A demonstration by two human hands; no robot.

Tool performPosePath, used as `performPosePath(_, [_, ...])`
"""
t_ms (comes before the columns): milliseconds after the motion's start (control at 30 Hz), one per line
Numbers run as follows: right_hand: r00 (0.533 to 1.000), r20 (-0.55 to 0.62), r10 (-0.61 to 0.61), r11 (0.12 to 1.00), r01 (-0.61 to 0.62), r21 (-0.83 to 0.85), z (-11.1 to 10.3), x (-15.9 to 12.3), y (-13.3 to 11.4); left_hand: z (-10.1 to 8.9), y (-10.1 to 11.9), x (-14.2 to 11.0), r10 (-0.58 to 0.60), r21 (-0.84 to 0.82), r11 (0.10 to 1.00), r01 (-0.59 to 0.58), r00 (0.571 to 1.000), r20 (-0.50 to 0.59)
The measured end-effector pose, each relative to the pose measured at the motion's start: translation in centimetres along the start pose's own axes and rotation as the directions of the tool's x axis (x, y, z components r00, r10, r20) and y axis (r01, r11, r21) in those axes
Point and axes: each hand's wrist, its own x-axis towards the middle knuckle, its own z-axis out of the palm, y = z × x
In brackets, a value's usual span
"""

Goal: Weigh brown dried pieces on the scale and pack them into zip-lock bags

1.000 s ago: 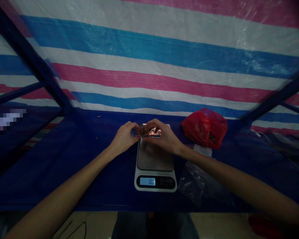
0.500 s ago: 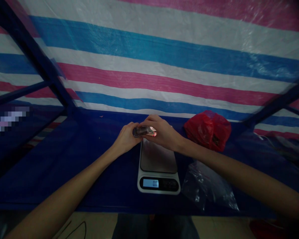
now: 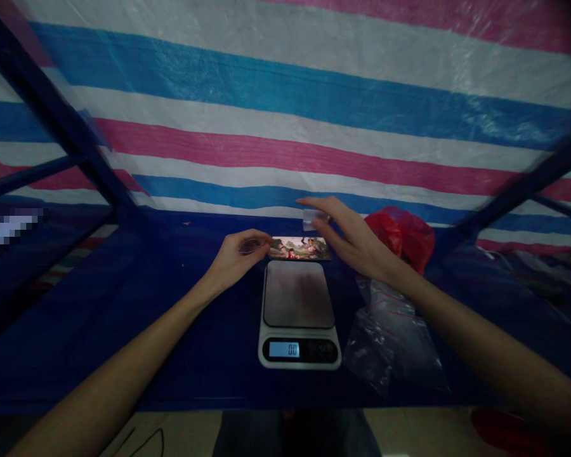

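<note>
left hand (image 3: 233, 259) narrow on clear piece (image 3: 250, 247) | right hand (image 3: 354, 238) wide, clear plastic chip (image 3: 313, 219), grip unclear | steel scale (image 3: 299, 295)

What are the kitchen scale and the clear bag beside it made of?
The kitchen scale seems to have a smooth white plastic body, judging by its even, slightly glossy rim. Its weighing plate looks like satin metal, probably stainless steel, with a soft, dull sheen. The clear bag looks like thin, glossy plastic film: it is see-through, creased, and bright where it catches the light.

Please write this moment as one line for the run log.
left hand: small item, beside phone | right hand: clear plastic piece | digital scale: 0.0
</note>
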Motion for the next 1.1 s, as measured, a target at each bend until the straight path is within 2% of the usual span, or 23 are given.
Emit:
performPosePath(67, [0.989,0.025,0.143,0.990,-0.143,0.001,-0.4,-3.4,1.1,-0.1,-0.1,-0.1,-0.082,-0.081,0.993,0.085,0.996,0.037])
performPosePath(167, [0.914,0.039,0.403,0.915,-0.404,0.001,-0.1,-8.6,2.8,-0.2,0.0,0.0,-0.184,-0.204,0.960,0.193,0.981,0.059])
performPosePath(233, [0.872,0.052,0.486,0.871,-0.479,-0.107,0.3,-11.1,3.8,-0.1,0.4,0.2,-0.230,-0.275,0.934,0.226,0.973,0.019])
performPosePath(300, [0.866,0.068,0.495,0.856,-0.472,-0.210,0.5,-12.3,4.4,0.4,1.1,0.5,-0.254,-0.326,0.917,0.230,0.967,-0.033])
performPosePath(400, [0.909,-0.017,0.416,0.887,-0.409,-0.213,0.3,-11.9,3.9,1.7,2.4,0.7,-0.278,-0.357,0.904,0.237,0.958,-0.066])
performPosePath(500, [0.919,-0.165,0.359,0.926,-0.373,-0.062,0.5,-9.5,1.7,3.9,3.9,0.8,-0.271,-0.360,0.901,0.242,0.962,-0.030])
performPosePath(600, [0.912,-0.116,0.393,0.896,-0.352,0.269,1.9,-6.7,-0.6,6.4,5.2,0.7,-0.182,-0.374,0.909,0.183,0.983,0.037])
performPosePath(700, [0.910,-0.063,0.410,0.770,-0.309,0.558,4.0,-5.1,-1.4,8.0,5.8,0.5,-0.138,-0.439,0.886,0.150,0.989,0.060])
performPosePath(800, [0.891,-0.086,0.446,0.672,-0.269,0.690,5.5,-4.9,-1.0,8.1,5.4,0.1,-0.141,-0.491,0.855,0.167,0.986,0.090])
performPosePath(900, [0.888,-0.060,0.456,0.622,-0.269,0.735,6.0,-5.6,-0.5,7.6,4.6,-0.4,-0.159,-0.450,0.872,0.194,0.981,0.116])
performPosePath(1033, [0.894,-0.020,0.447,0.604,-0.286,0.744,6.0,-6.7,-0.7,7.5,4.0,-1.1,-0.224,-0.381,0.896,0.230,0.973,0.060])
performPosePath(1100, [0.879,-0.040,0.476,0.601,-0.291,0.744,5.9,-6.9,-0.7,7.7,3.9,-1.3,-0.262,-0.396,0.883,0.253,0.965,0.032])
